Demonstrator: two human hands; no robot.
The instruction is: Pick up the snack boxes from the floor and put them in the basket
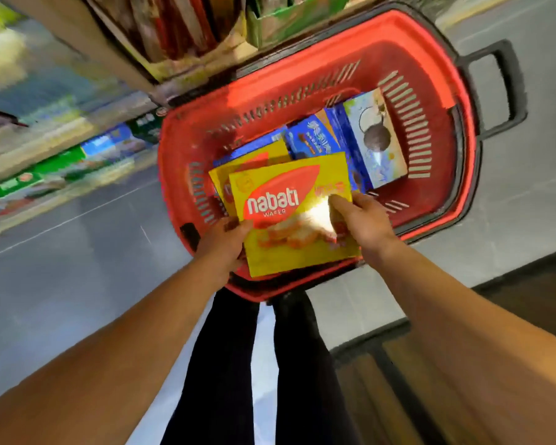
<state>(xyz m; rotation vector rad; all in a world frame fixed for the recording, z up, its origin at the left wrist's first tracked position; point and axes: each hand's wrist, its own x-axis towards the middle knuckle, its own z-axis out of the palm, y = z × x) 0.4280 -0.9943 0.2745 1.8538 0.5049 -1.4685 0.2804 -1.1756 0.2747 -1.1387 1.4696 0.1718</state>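
Red basket [430, 59]: plastic, slotted walls, black handle [507, 88] folded out on its far side; stands on the grey floor [61, 284] just beside a shelf unit [161, 36] stocked with packets.

Yellow Nabati wafer box [289, 213]: held face up over the near rim of the basket, its far part inside the rim, tilted slightly. Left hand [223, 240] grips the box's left edge, thumb on the front face, fingers curled beneath. Right hand [363, 223] pinches the right edge, thumb lying on the front, fingers behind.

Second yellow box [238, 170]: in the basket, partly under the held one. Dark blue box [312, 139]: in the basket, beyond the yellow ones. Pale blue box [376, 136] with a coconut picture: in the basket at its right side, leaning against the dark blue one.

Person's legs [254, 364] in dark trousers: below the basket. Further shelves [45, 162] of goods: left, blurred.
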